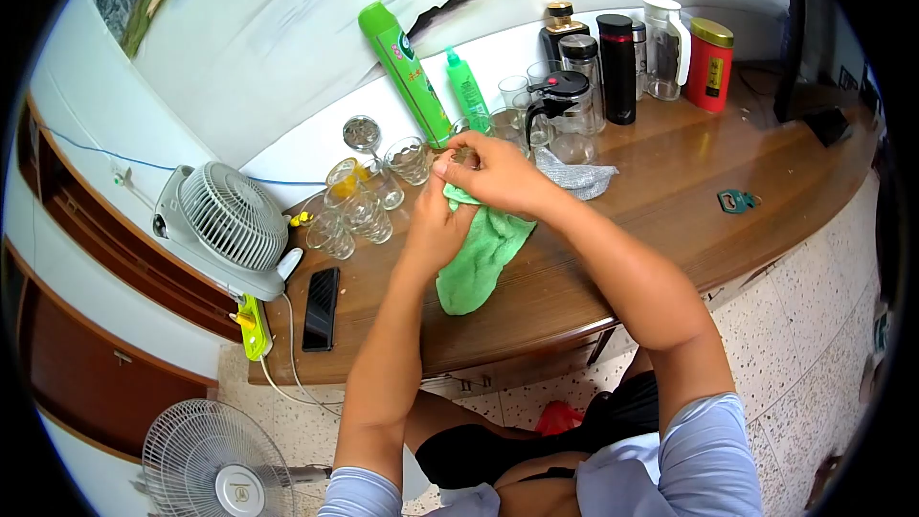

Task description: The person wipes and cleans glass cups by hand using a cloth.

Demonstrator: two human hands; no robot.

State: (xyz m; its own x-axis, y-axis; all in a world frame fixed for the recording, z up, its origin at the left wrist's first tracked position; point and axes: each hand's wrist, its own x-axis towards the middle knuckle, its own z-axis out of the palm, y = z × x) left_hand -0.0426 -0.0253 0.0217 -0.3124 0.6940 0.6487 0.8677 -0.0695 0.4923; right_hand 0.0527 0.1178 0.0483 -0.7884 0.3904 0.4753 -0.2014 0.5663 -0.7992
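My left hand (442, 225) is closed around a green cloth (486, 258), which hangs down over the wooden tabletop. Just above it, my right hand (503, 172) curls its fingers around what looks like a small drinking glass (466, 157), mostly hidden by the fingers. Both hands touch each other, with a bit of the cloth showing between them. Beside the left hand stand several clear glasses (362, 213). Right of the right hand, a grey cloth (579, 175) lies in front of a glass teapot (574, 139) with a black lid.
A green spray can (407, 77) and a green pump bottle (466, 86) stand behind. Farther right are a black flask (617, 67), a clear jug (662, 57) and a red tin (709, 67). At left are a fan (230, 215), a phone (321, 309) and a power strip (253, 327).
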